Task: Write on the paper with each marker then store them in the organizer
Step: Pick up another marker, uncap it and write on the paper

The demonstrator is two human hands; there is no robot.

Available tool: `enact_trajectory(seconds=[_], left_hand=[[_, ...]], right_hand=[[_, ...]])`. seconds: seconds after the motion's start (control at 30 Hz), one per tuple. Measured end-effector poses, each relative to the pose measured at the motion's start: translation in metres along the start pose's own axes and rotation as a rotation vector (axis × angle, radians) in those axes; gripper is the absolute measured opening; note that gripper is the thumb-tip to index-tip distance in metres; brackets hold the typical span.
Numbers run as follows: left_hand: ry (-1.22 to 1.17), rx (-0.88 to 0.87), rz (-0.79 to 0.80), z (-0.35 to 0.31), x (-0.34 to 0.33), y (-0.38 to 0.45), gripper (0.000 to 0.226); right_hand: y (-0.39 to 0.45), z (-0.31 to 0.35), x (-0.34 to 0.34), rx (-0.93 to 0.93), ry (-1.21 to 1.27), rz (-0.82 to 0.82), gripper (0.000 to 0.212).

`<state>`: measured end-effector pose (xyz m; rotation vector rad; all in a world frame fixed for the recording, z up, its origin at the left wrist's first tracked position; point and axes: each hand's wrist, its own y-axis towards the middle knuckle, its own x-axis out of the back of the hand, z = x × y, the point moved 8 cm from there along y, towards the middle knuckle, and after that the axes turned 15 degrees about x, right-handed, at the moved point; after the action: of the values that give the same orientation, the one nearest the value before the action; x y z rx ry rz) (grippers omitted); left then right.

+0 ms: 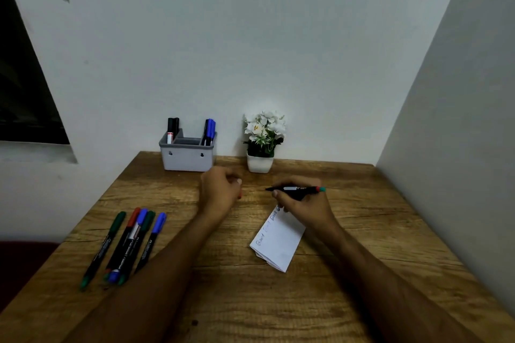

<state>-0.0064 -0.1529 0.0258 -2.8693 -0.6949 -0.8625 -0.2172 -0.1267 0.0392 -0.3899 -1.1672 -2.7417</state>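
Gripping a black marker (298,189) with a green end, the right hand (303,203) hovers over the top edge of the folded paper (278,239), which lies on the wooden desk (362,231) and bears handwriting. The left hand (220,189) is curled, seemingly pinching a small red cap. Five markers (128,242) lie at left; the grey organizer (188,159) by the wall holds others, beside a potted flower (262,142).

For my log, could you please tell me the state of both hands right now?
Left hand: fingers curled, seemingly around a small red cap, though it is mostly hidden.
Right hand: gripping an uncapped marker above the paper.
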Motion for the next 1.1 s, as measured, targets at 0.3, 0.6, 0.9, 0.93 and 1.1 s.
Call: enact_trajectory(seconds=[0.3, 0.6, 0.9, 0.93, 1.1], left_hand=[[-0.867, 0.664, 0.347, 0.025, -0.029, -0.022, 0.003], [-0.959, 0.677, 0.392, 0.021, -0.033, -0.033, 0.016], [-1.034, 0.681, 0.406, 0.015, -0.032, -0.041, 0.023], [-1.045, 0.688, 0.392, 0.016, -0.032, -0.04, 0.021], [-1.071, 0.697, 0.313, 0.023, -0.024, -0.032, 0.018]], right_hand=[[0.001, 0.016, -0.022, 0.124, -0.05, 0.068, 0.019], [-0.002, 0.008, -0.023, 0.088, -0.113, 0.037, 0.008], [0.008, 0.001, -0.027, 0.08, 0.006, -0.09, 0.01], [0.009, 0.001, -0.029, 0.083, 0.009, -0.088, 0.012], [0.015, 0.003, -0.043, 0.103, 0.025, -0.062, 0.013]])
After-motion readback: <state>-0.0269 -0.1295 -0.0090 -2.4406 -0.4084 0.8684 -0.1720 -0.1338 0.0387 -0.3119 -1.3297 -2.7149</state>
